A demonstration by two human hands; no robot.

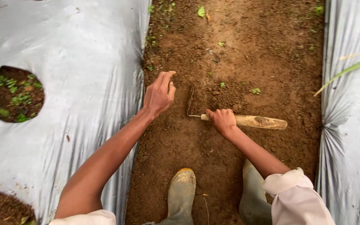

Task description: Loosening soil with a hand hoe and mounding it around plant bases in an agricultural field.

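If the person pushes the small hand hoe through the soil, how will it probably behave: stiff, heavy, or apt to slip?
The hand hoe probably stays stiff: its thick wooden handle looks solid. It seems light, since the right hand grips it alone. The dirt-smeared handle may slip a little. The left hand hovers free above the soil.

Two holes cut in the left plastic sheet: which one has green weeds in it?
The upper hole, level with the left hand, holds small green weeds. The lower hole, at the bottom corner, shows mostly bare brown soil.
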